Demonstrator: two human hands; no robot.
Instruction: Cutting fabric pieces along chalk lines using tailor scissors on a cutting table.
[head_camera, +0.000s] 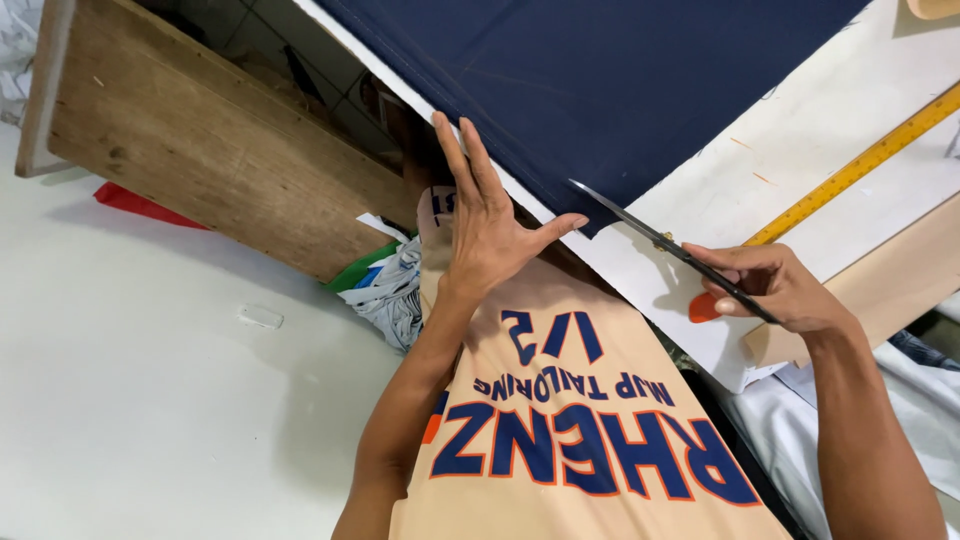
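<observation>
From the head camera, looking down, a big piece of dark blue cloth (600, 90) lies flat on a white table (800, 160). Everything else is told from this cloth.

The left hand (485, 225) lies flat on the near edge of the cloth, close to its corner. The fingers (462, 150) are open and spread out, not gripping anything. They press down, which looks like a way to keep the cloth from sliding or bunching up.

The right hand (780, 290) is just past the corner of the cloth, over the bare white table. Its fingers are closed around the handle of a pair of scissors (665, 245). The long dark blades point back at the cloth, and the tip sits right at the cloth's near edge by the corner. The blades seem only a little apart. The handle has an orange part peeking out under the hand.

A yellow ruler (860, 165) lies on the table beside the cloth, slanting away from the right hand. It is near the scissors but not touching them.

Below the cloth, closer to the camera, is the person's tan shirt (560, 440) with blue letters. To the left of the cloth stands a wooden board (200, 150), with scraps of coloured cloth (385, 290) tucked under it.
</observation>
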